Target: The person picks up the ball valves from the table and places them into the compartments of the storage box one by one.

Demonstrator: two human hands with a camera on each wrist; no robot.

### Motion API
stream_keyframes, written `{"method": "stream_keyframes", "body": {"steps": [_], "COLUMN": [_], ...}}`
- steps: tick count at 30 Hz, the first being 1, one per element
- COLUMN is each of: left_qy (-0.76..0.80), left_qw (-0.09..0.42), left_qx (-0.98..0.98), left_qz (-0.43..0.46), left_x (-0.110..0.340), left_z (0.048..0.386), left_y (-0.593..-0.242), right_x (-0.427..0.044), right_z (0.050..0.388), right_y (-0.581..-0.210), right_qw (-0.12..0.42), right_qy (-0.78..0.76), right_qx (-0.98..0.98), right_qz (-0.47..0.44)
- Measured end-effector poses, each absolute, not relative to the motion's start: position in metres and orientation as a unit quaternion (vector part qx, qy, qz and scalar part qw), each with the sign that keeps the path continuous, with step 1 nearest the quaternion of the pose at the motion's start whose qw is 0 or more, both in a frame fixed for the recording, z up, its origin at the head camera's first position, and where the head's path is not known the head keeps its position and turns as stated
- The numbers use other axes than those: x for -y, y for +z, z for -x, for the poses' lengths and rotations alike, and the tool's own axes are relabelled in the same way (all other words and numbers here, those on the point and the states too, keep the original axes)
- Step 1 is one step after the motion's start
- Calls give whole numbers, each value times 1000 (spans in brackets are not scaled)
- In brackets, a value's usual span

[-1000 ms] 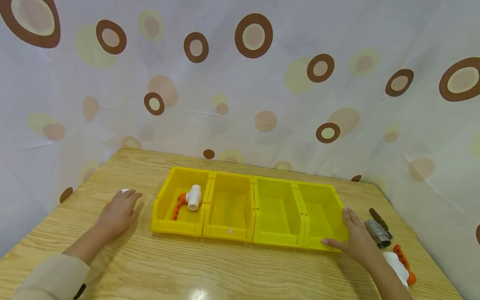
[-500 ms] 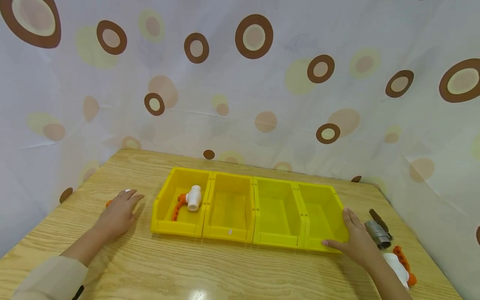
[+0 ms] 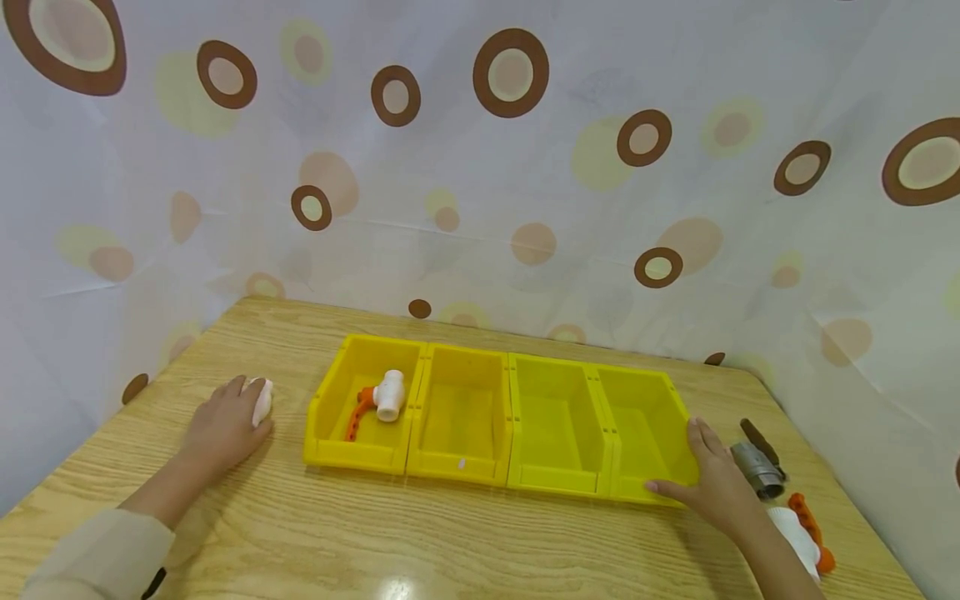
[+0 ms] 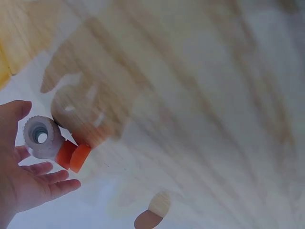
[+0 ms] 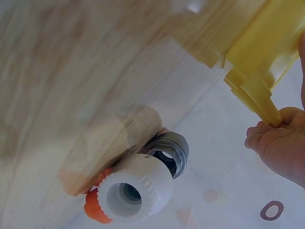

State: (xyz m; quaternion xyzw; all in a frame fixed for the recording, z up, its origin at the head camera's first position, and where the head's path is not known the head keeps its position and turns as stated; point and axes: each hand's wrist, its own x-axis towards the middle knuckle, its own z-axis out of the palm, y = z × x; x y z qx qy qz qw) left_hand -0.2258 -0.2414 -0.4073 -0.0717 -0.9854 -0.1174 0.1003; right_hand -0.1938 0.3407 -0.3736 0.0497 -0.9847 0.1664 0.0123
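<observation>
My left hand (image 3: 225, 427) reaches over a white ball valve (image 3: 262, 403) on the left of the table. In the left wrist view its thumb and loosely extended fingers (image 4: 43, 179) lie on either side of the valve, whose orange handle (image 4: 74, 155) shows. My right hand (image 3: 716, 482) holds the right end of a row of yellow bins (image 3: 558, 481), thumb on the front rim and fingers along the outer side. Another white valve with an orange handle (image 3: 389, 395) lies in the leftmost bin.
Right of the bins lie a grey valve (image 3: 757, 469) with a dark handle and a white valve (image 3: 793, 537) with an orange handle, beside my right forearm. The wooden table (image 3: 315, 542) meets a patterned sheet (image 3: 480, 200) behind and at both sides.
My left hand has shifted slightly left and back over the valve, and more of its white body shows beside the fingers. The right hand stays at the bin's end.
</observation>
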Motion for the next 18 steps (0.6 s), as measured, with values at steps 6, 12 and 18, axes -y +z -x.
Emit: {"method": "stream_keyframes", "body": {"steps": [6, 12, 18], "left_qy": [-124, -117, -119], "left_qw": [82, 93, 98], "left_qx": [986, 984, 983], "left_qz": [74, 95, 99], "left_x": [245, 245, 244], "left_z": [227, 228, 228], "left_y": [-409, -410, -408], "right_x": [-341, -341, -341], "right_z": [193, 193, 194], "right_y": [-374, -374, -375], "right_qw": [14, 11, 11], "right_qy": [171, 173, 169], "right_qx": [984, 984, 984], "right_qz": [-52, -48, -51]}}
